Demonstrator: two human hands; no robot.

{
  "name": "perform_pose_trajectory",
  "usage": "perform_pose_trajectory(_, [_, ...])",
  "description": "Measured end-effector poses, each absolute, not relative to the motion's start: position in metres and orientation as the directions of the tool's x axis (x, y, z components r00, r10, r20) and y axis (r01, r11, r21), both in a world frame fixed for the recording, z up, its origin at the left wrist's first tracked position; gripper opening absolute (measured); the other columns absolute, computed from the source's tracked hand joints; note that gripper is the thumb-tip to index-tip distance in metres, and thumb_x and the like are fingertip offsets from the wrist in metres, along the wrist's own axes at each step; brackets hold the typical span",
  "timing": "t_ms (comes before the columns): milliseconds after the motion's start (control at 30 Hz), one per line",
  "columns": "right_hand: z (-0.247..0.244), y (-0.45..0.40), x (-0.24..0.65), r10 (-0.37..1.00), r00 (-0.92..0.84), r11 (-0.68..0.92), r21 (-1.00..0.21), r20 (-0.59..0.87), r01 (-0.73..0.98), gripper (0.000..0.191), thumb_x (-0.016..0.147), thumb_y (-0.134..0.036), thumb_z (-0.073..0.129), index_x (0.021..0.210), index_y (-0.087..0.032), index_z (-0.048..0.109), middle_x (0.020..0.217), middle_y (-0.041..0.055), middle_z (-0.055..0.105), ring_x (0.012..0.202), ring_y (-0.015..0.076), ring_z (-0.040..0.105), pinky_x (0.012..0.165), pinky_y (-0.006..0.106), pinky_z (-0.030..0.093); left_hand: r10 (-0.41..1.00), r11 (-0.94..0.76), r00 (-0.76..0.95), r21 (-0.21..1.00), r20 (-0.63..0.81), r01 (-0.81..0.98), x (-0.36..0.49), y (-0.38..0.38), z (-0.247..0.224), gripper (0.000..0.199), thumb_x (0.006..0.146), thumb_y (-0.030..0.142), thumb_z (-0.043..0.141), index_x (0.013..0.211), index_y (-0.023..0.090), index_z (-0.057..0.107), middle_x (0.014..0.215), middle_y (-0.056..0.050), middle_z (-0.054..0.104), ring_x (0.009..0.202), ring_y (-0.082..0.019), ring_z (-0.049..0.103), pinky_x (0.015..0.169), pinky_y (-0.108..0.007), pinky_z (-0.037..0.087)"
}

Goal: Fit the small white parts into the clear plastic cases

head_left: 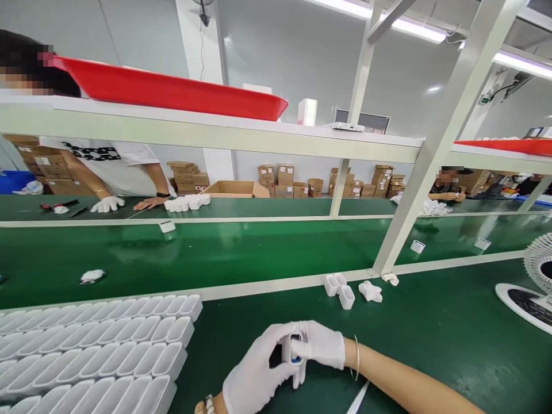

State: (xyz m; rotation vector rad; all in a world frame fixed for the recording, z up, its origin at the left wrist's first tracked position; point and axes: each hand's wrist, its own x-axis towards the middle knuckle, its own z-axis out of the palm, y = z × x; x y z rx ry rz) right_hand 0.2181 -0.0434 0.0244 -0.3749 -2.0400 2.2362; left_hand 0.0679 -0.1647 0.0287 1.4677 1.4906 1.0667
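In a white glove, my left hand (259, 368) wraps round a small white plastic housing (286, 349) above the green bench. The opening of the housing faces right, and a bit of blue shows inside it. My right hand (321, 344), also gloved, has its fingers pressed at that opening; its fingertips are partly hidden, and I cannot make out a separate part in them. Rows of white open-topped housings (142, 353) stand to the left of my hands. Beyond my hands are several loose white cups (346, 297) and a crumpled white piece (370, 291).
A green conveyor belt (259, 247) runs behind the bench, carrying a few white pieces. A slanted post (414, 190) rises at its near edge. A white fan (541, 264) stands at right. A red tray (172, 89) rests on the shelf above. Co-workers sit across the belt.
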Motion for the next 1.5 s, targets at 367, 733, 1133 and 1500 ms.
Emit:
perform_pose_trajectory(367, [0.023, -0.043, 0.213, 0.232, -0.955, -0.271, -0.955, -0.188, 0.122, 0.088, 0.064, -0.090, 0.057, 0.077, -0.004, 0.069, 0.061, 0.0109, 0.065, 0.044, 0.0140, 0.060, 0.047, 0.027, 0.050, 0.997, -0.076, 0.011, 0.996, 0.077, -0.042, 0.051, -0.151, 0.008, 0.074, 0.076, 0.059, 0.075, 0.135, 0.022, 0.050, 0.140, -0.017, 0.059, 0.134, -0.033, 0.052, 0.113, -0.048, 0.040])
perform_pose_trajectory(733, [0.027, -0.041, 0.209, 0.222, -0.918, -0.394, -0.891, -0.329, 0.225, 0.067, 0.058, -0.070, 0.079, 0.077, -0.008, 0.066, 0.068, 0.0112, 0.071, 0.047, 0.0186, 0.066, 0.047, 0.027, 0.051, 0.996, -0.073, 0.043, 0.997, 0.074, -0.034, 0.052, -0.149, 0.005, 0.073, 0.076, 0.058, 0.075, 0.135, 0.022, 0.051, 0.136, -0.015, 0.063, 0.130, -0.032, 0.056, 0.113, -0.049, 0.041])
perform_pose_trajectory(1133, [0.028, -0.042, 0.211, 0.219, -0.924, -0.418, -0.886, -0.314, 0.202, 0.068, 0.056, -0.067, 0.084, 0.084, -0.008, 0.065, 0.072, 0.0101, 0.069, 0.049, 0.0186, 0.067, 0.045, 0.022, 0.048, 1.000, -0.009, 0.017, 0.999, 0.008, 0.034, 0.058, -0.151, 0.010, 0.063, 0.076, 0.033, 0.075, 0.134, 0.022, 0.053, 0.135, -0.013, 0.064, 0.127, -0.031, 0.058, 0.112, -0.050, 0.041])
perform_pose_trajectory(1500, [0.017, -0.040, 0.213, 0.199, -0.961, -0.321, -0.939, -0.195, 0.124, 0.080, 0.062, -0.077, 0.074, 0.098, -0.006, 0.070, 0.072, 0.0106, 0.069, 0.053, 0.0155, 0.066, 0.051, 0.025, 0.052, 1.000, -0.024, -0.010, 0.993, 0.025, 0.114, 0.061, -0.154, 0.016, 0.061, 0.074, 0.033, 0.074, 0.131, 0.020, 0.057, 0.133, -0.014, 0.065, 0.122, -0.031, 0.061, 0.109, -0.048, 0.045])
